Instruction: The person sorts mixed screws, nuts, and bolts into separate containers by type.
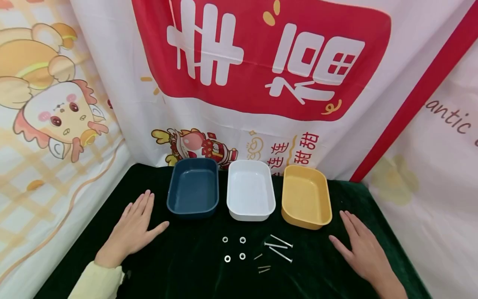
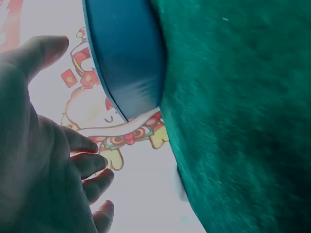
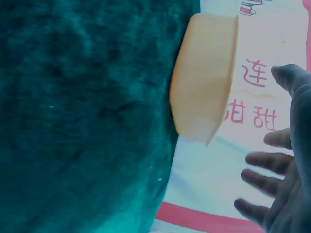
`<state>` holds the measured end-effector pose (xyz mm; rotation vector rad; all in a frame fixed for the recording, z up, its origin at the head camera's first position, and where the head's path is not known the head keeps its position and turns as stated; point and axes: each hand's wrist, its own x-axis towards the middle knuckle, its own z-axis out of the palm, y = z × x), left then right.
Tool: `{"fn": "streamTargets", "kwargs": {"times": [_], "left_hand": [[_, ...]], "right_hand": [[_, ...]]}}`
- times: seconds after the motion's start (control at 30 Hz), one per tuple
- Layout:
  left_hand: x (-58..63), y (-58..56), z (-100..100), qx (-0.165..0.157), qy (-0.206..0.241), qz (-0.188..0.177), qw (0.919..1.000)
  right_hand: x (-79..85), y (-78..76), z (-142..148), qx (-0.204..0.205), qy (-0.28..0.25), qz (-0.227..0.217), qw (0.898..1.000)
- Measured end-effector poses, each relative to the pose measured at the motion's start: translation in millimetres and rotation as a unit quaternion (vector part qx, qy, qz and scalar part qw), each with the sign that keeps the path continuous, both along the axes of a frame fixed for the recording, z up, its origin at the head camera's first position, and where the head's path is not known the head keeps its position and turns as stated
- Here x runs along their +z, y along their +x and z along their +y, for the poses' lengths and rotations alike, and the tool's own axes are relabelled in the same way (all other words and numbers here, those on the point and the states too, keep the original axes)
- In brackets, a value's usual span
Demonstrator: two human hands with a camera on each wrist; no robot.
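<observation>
My left hand (image 1: 130,228) lies palm down with straight fingers and thumb spread, left of a dark blue box (image 1: 193,187) and apart from it. On the other side my right hand (image 1: 362,251) is also straight-fingered, just right of a yellow box (image 1: 306,195). Neither hand holds anything. Between these boxes stands a white box (image 1: 251,187). In front of the row lie several metal nuts (image 1: 242,256), three long silver screws (image 1: 280,254) and three short brass-coloured screws (image 1: 258,256). Each wrist view shows a box side: blue (image 2: 129,58) at left, yellow (image 3: 204,77) at right.
Dark green velvet cloth (image 1: 179,265) covers the table. A white and red printed curtain (image 1: 261,104) hangs right behind the boxes. More printed cloth closes off the left side (image 1: 41,178) and the right side (image 1: 429,174).
</observation>
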<state>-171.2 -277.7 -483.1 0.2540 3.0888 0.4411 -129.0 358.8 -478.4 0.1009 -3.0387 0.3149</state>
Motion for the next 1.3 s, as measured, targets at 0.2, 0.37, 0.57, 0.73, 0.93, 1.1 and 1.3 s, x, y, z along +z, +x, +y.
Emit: {"fn": "streamTargets", "kwargs": {"times": [0.2, 0.37, 0.57, 0.73, 0.93, 1.1, 1.3], "left_hand": [[7.5, -7.7, 10.4, -0.013, 0.018, -0.006, 0.9997], [8.5, -14.3, 23.3, -0.025, 0.028, -0.008, 0.9992], [9.9, -21.7, 33.2, -0.027, 0.026, 0.000, 0.9993], [3.3, -27.9, 36.8, -0.023, 0.021, -0.006, 0.9995], [-3.5, -35.3, 40.4, -0.016, 0.017, -0.012, 0.9997], [-6.7, -39.1, 45.0, -0.013, 0.021, -0.012, 0.9996], [-8.4, -40.6, 48.5, -0.010, 0.023, -0.015, 0.9996]], "right_hand": [[15.4, 3.5, -18.4, 0.026, -0.012, 0.034, 0.999], [26.0, 2.4, -34.0, 0.072, -0.015, 0.048, 0.996], [27.4, -0.3, -52.5, 0.131, -0.018, 0.045, 0.990], [27.3, -3.5, -63.5, 0.162, -0.040, 0.005, 0.986], [21.2, -7.8, -75.1, 0.194, -0.061, -0.033, 0.979], [16.0, -10.3, -84.3, 0.209, -0.074, -0.054, 0.974], [7.5, -13.7, -93.5, 0.242, -0.072, -0.073, 0.965]]}}
